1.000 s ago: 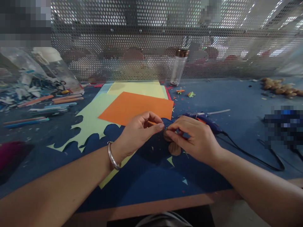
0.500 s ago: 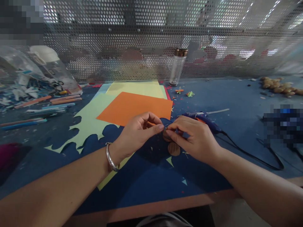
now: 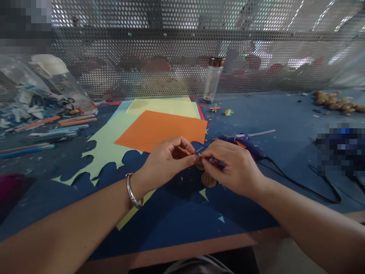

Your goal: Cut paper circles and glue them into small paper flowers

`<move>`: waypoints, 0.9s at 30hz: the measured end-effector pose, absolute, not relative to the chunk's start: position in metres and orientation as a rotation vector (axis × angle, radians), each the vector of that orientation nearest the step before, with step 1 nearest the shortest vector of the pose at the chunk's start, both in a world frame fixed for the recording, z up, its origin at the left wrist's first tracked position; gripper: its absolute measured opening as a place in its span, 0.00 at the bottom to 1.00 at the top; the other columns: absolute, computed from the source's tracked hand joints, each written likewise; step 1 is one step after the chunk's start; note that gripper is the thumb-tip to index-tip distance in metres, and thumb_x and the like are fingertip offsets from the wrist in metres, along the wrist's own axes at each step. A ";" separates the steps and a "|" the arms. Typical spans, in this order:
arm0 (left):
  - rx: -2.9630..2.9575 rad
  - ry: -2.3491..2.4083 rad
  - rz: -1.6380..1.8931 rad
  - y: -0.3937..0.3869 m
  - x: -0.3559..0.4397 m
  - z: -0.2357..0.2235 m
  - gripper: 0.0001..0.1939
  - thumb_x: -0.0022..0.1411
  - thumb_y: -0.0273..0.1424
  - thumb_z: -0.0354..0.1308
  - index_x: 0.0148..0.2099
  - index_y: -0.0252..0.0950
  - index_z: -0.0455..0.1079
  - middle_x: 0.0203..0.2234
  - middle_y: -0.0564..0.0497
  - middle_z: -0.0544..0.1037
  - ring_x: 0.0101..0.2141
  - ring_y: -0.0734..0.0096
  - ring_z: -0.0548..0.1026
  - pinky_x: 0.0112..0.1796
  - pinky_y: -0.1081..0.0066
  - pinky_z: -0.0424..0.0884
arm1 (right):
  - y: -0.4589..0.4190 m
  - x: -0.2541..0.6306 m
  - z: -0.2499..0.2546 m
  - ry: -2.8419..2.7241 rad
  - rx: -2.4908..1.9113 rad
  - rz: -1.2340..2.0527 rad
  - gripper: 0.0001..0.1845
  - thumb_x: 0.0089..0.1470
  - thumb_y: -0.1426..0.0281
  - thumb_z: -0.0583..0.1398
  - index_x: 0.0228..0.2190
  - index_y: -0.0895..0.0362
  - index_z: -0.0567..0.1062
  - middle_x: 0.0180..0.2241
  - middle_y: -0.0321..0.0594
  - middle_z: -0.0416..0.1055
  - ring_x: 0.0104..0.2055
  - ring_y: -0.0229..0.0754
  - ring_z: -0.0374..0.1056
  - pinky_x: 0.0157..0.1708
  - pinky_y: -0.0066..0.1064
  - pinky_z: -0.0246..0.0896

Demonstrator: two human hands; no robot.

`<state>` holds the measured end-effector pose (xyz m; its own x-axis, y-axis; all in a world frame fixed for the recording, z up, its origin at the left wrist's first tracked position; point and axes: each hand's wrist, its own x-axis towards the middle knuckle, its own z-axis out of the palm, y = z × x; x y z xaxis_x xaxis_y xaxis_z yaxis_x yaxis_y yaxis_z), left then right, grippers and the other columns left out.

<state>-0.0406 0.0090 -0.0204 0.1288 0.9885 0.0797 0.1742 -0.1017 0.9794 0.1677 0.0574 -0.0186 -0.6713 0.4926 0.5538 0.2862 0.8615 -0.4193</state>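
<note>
Below your nearly meeting fingertips, brown discs lie on the blue table. Your left hand and right hand are pinched closed, on what you can't tell. Past them, an orange sheet, a corded glue gun, then an upright bottle.

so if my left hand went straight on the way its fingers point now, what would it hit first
Your left hand would most likely meet your bare right hand, its fingertips just ahead; depth and anything tiny pinched between them are hard to judge.
</note>
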 end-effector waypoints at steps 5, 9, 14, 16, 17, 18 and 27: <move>1.639 1.287 1.028 0.006 -0.040 -0.016 0.15 0.58 0.40 0.70 0.40 0.36 0.73 0.34 0.51 0.79 0.33 0.71 0.77 0.35 0.71 0.72 | 0.058 0.167 -0.019 -2.303 -0.512 0.378 0.07 0.56 0.80 0.60 0.29 0.60 0.76 0.27 0.39 0.70 0.28 0.37 0.64 0.29 0.30 0.58; 1.766 1.284 1.040 0.004 -0.040 -0.011 0.13 0.59 0.36 0.68 0.43 0.37 0.72 0.36 0.52 0.79 0.34 0.73 0.77 0.36 0.72 0.72 | 0.059 0.167 -0.019 -2.300 -0.509 0.386 0.07 0.53 0.82 0.60 0.28 0.60 0.75 0.27 0.37 0.70 0.28 0.36 0.63 0.30 0.30 0.58; 1.792 1.271 1.031 0.004 -0.041 -0.011 0.14 0.60 0.37 0.68 0.44 0.37 0.71 0.37 0.52 0.79 0.35 0.73 0.77 0.37 0.72 0.73 | 0.059 0.168 -0.018 -2.302 -0.509 0.384 0.07 0.51 0.82 0.60 0.27 0.60 0.74 0.27 0.37 0.68 0.28 0.35 0.62 0.29 0.29 0.57; 1.793 1.279 1.019 0.006 -0.043 -0.012 0.14 0.60 0.38 0.68 0.44 0.38 0.71 0.36 0.53 0.79 0.35 0.73 0.77 0.38 0.72 0.72 | 0.060 0.169 -0.018 -2.295 -0.510 0.383 0.07 0.51 0.82 0.61 0.27 0.60 0.74 0.27 0.36 0.68 0.28 0.35 0.62 0.29 0.29 0.57; 1.796 1.281 1.006 0.006 -0.043 -0.013 0.14 0.60 0.39 0.68 0.43 0.38 0.72 0.36 0.53 0.79 0.35 0.73 0.77 0.38 0.72 0.72 | 0.060 0.169 -0.019 -2.290 -0.512 0.387 0.07 0.50 0.83 0.61 0.27 0.60 0.74 0.26 0.36 0.67 0.27 0.34 0.62 0.29 0.29 0.57; 1.794 1.277 0.993 0.007 -0.044 -0.013 0.14 0.60 0.40 0.68 0.42 0.38 0.73 0.35 0.53 0.79 0.35 0.73 0.77 0.39 0.71 0.72 | 0.060 0.169 -0.019 -2.287 -0.514 0.394 0.07 0.50 0.83 0.60 0.27 0.60 0.74 0.26 0.36 0.67 0.27 0.34 0.62 0.29 0.29 0.57; 1.504 1.073 1.011 0.011 -0.048 -0.014 0.10 0.64 0.37 0.66 0.37 0.36 0.75 0.33 0.52 0.80 0.35 0.75 0.76 0.39 0.73 0.70 | 0.060 0.171 -0.019 -2.269 -0.523 0.456 0.08 0.50 0.83 0.60 0.27 0.59 0.75 0.26 0.34 0.67 0.27 0.33 0.61 0.28 0.28 0.57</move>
